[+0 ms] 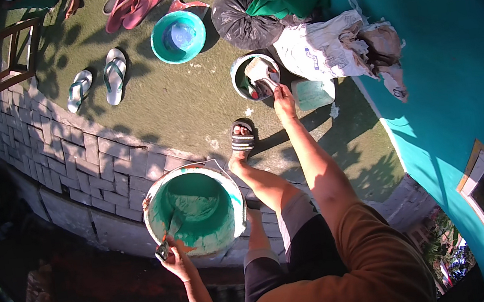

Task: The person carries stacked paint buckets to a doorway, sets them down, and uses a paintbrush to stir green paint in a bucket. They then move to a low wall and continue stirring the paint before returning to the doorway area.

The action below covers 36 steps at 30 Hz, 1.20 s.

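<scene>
At the lower left, my left hand [178, 262] is closed around the handle of what looks like a small trowel [174, 224]. Its blade reaches over the rim into a large bucket [146, 206] with green paint or paste coating the inside. Whether these fingers also grip the rim, I cannot tell. My right arm stretches forward, and my right hand [284, 103] grips a wide putty knife [259, 70] with a pale, smeared blade. That blade is over the mouth of a smaller white bucket [236, 84], which has dark and red things inside.
Beyond stand a turquoise basin [158, 51], pink flip-flops [136, 4] and white-green flip-flops [115, 76]. A black bag [237, 15], a torn white sack [319, 45] and a pale green container [315, 95] lie near the teal wall [435, 55]. A wooden frame [7, 62] is left; brick edging [83, 161] borders a drop.
</scene>
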Available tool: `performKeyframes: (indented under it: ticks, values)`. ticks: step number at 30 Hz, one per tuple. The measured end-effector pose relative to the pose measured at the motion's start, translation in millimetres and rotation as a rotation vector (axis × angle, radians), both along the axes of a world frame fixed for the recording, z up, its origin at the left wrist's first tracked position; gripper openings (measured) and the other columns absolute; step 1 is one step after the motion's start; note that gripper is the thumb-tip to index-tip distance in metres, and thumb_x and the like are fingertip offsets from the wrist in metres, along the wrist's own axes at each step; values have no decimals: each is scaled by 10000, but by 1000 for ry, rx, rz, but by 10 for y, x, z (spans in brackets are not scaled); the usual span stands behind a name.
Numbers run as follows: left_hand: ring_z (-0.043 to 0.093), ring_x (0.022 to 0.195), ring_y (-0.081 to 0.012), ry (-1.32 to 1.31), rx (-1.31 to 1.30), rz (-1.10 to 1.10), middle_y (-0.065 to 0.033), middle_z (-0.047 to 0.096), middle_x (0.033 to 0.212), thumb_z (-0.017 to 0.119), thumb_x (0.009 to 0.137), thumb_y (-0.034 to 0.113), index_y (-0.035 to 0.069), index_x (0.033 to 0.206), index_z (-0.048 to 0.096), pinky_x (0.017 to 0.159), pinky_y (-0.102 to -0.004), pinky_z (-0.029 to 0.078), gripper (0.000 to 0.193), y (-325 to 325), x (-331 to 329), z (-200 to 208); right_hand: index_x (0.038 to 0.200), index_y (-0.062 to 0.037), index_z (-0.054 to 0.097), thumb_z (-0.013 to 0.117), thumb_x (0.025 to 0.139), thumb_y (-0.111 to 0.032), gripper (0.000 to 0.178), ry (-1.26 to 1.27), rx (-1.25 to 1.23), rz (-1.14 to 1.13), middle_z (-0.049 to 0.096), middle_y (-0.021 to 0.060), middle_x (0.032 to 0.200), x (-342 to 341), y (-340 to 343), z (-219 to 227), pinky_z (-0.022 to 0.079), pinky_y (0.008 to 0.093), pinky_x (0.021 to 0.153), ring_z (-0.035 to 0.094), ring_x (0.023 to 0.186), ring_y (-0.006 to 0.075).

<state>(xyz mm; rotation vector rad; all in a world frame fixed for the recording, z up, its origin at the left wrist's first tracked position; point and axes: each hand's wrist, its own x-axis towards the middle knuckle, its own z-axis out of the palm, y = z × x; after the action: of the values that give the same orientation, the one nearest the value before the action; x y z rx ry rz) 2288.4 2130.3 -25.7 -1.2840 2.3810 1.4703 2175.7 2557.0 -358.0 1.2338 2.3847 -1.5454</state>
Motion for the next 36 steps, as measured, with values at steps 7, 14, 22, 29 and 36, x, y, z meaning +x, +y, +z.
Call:
performKeyframes:
  ticks: [7, 14, 22, 29, 36]
  values:
    - [522, 644, -50, 59, 6, -39, 22, 607, 755, 644, 945, 218, 8, 1028, 656, 554, -222, 402, 226, 122, -39, 91, 1164, -85, 624, 578, 976, -255, 257, -41, -603, -311, 552, -37, 733, 188, 66, 826, 369, 188, 487, 465, 549, 38]
    - [543, 744, -49, 91, 123, -99, 13, 641, 845, 692, 913, 237, -11, 1024, 645, 659, -222, 419, 275, 269, -186, 589, 1223, -40, 562, 551, 985, -266, 328, 109, -627, -291, 660, 109, 988, 598, 115, 1628, 486, 250, 574, 680, 756, 174]
    - [493, 618, -46, 411, 124, -236, 18, 596, 767, 691, 903, 133, 14, 957, 618, 530, -206, 384, 149, 115, 192, 1017, 1004, -53, 504, 463, 980, -228, 181, 175, -725, -381, 599, 56, 774, 2134, 127, 2522, 395, 249, 428, 536, 538, 119]
    - [460, 573, -77, 322, 56, -555, 14, 551, 660, 687, 908, 256, 9, 841, 607, 502, -267, 369, 268, 306, 754, 1110, 1116, -38, 593, 484, 913, -241, 307, 231, -270, -544, 574, 49, 717, 4904, 427, 4168, 431, 282, 501, 529, 552, 128]
    - [447, 523, -283, 464, -223, -967, -154, 496, 567, 665, 867, 483, -44, 666, 506, 524, -456, 376, 587, 698, 1374, 1257, 1125, 4, 613, 622, 879, -364, 443, -212, 304, -999, 656, 141, 854, 8086, -398, 5019, 503, 361, 679, 639, 761, 256]
